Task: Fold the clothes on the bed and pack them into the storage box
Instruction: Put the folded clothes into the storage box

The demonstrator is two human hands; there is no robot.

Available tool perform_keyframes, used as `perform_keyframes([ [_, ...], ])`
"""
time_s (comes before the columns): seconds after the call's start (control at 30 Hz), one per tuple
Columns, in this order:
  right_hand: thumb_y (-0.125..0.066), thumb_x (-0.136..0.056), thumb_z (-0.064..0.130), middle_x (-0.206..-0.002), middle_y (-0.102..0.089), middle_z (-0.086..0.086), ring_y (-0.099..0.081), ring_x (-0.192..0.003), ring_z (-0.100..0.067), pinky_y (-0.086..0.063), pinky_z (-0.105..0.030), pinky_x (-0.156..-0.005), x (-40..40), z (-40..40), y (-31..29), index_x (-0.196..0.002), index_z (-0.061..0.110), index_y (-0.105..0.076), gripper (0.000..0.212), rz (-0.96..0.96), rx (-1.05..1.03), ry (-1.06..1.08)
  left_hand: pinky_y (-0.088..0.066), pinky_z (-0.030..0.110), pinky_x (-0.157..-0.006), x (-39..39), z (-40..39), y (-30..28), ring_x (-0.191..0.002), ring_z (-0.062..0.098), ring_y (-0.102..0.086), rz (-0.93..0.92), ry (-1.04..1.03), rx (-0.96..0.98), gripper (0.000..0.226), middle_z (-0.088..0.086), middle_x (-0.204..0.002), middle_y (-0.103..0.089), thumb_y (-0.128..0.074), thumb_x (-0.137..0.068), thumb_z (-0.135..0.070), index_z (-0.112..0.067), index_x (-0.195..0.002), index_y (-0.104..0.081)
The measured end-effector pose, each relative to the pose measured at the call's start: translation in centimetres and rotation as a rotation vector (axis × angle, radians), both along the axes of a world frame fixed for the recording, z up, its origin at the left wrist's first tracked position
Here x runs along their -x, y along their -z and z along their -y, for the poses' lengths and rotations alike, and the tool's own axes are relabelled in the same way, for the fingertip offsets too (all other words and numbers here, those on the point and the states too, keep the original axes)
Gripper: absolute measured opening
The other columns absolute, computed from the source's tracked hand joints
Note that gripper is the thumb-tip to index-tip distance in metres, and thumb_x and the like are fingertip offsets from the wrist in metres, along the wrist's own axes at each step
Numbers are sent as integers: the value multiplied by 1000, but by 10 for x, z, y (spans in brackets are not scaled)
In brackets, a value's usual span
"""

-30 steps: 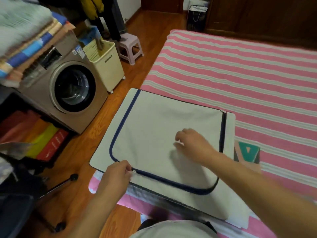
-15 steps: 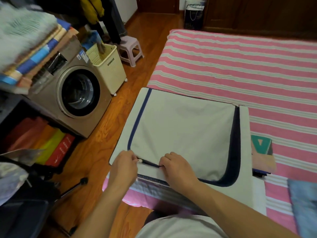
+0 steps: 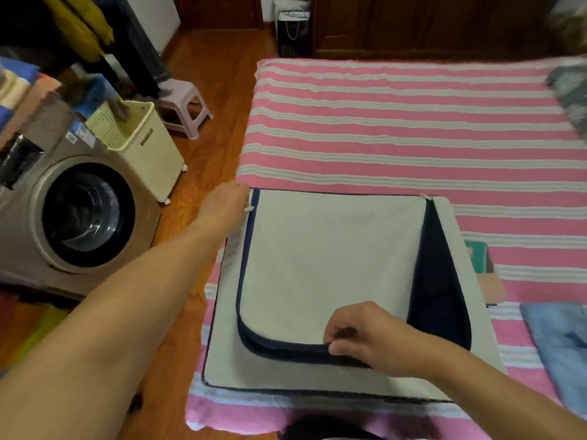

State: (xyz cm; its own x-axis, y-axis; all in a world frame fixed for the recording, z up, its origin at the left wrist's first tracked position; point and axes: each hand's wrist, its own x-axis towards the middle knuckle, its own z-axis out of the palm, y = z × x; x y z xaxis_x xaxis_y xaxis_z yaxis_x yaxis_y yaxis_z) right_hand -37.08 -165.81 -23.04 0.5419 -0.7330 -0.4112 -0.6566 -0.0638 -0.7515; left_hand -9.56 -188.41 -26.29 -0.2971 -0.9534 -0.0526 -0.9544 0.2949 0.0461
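A white fabric storage box [image 3: 222, 360] with a navy zipper lies flat on the near corner of the pink striped bed [image 3: 397, 122]. Its lid flap [image 3: 327, 255] is unzipped along the near and right sides, showing a dark gap at the right. My left hand [image 3: 224, 206] pinches the white zipper pull at the flap's far left corner. My right hand [image 3: 365, 336] pinches the flap's navy front edge. A folded blue garment [image 3: 562, 341] lies on the bed at the right. Another folded piece, green and peach [image 3: 482, 268], sticks out behind the box.
A washing machine [image 3: 73, 214] stands on the wooden floor at the left, with a cream laundry basket [image 3: 143, 144] and a small stool [image 3: 184, 103] behind it. Stacked towels sit on the machine. A grey patterned cloth [image 3: 568, 90] lies at the bed's far right.
My left hand ran the zipper pull from the near left corner up the left side to the far corner. My right hand now pinches the flap's front edge. The camera view shifted right.
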Motion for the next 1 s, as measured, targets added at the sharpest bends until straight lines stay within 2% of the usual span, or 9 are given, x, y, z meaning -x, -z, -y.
perform_keyframes([
  [0.17,-67,-95,25,-85,-68,13,-61,-76,-1,-46,-14,-70,10,17,-48,-93,26,-70,4,75,-151,140,-55,46,-77,10,70,22,-87,32,-59,-138,-97,-5,11,15,-103,-63,-55,-97,-8,-13,-102,-64],
  [0.3,-63,-99,20,-71,-59,14,-52,-65,-1,-43,-18,-64,20,51,-94,-90,22,-66,10,108,-107,152,-31,31,-112,3,41,11,-133,24,-42,-491,4,-213,55,1,-142,-47,-56,-91,7,-24,-137,-57],
  [0.37,-57,-102,21,-74,-55,14,-50,-67,-5,-42,-20,-64,28,81,-116,-92,22,-62,11,110,13,217,-30,21,-111,-3,18,-10,-132,8,-44,-649,140,-479,54,-14,-136,-52,-63,-87,-1,-28,-134,-59],
  [0.43,-55,-103,24,-78,-55,13,-51,-72,-8,-42,-22,-68,35,129,-148,-93,26,-61,11,101,171,287,-45,27,-104,-2,16,-25,-122,9,-56,-639,162,-648,51,-16,-129,-61,-75,-87,-25,-28,-135,-59],
  [0.53,-60,-100,26,-88,-64,5,-60,-83,-14,-47,-28,-73,43,219,-196,-95,25,-68,9,38,329,375,-52,41,-100,11,51,-45,-115,16,-63,-757,12,-597,32,-9,-122,-69,-70,-94,-23,-27,-126,-66],
  [0.67,-63,-99,27,-104,-67,0,-65,-98,-19,-55,-30,-81,71,318,-230,-107,21,-68,12,-79,550,651,-51,38,-86,30,102,-77,-108,24,-66,-1088,-361,-375,16,2,-112,-70,-56,-101,-16,-22,-112,-65],
  [0.8,-48,-104,37,-122,-62,-2,-56,-104,-15,-43,-22,-78,87,319,-204,-128,15,-59,34,-188,786,982,-44,42,-101,50,97,-67,-120,23,-54,-954,-333,-396,36,-3,-128,-57,-51,-103,-43,-19,-130,-54],
  [0.9,-47,-103,40,-134,-53,-4,-48,-121,-20,-40,-31,-96,111,274,-151,-136,15,-51,42,-321,1006,1088,-46,38,-93,59,99,-39,-109,22,-55,-924,-291,-429,26,-3,-112,-58,-54,-103,-41,-21,-119,-54],
  [1.0,-54,-100,39,-154,-38,-6,-36,-139,-27,-32,-45,-114,143,227,-69,-152,19,-32,60,-500,634,1017,-49,36,-77,51,115,-5,-93,30,-63,-879,-397,-355,20,6,-92,-64,-56,-102,-30,-12,-96,-62],
])
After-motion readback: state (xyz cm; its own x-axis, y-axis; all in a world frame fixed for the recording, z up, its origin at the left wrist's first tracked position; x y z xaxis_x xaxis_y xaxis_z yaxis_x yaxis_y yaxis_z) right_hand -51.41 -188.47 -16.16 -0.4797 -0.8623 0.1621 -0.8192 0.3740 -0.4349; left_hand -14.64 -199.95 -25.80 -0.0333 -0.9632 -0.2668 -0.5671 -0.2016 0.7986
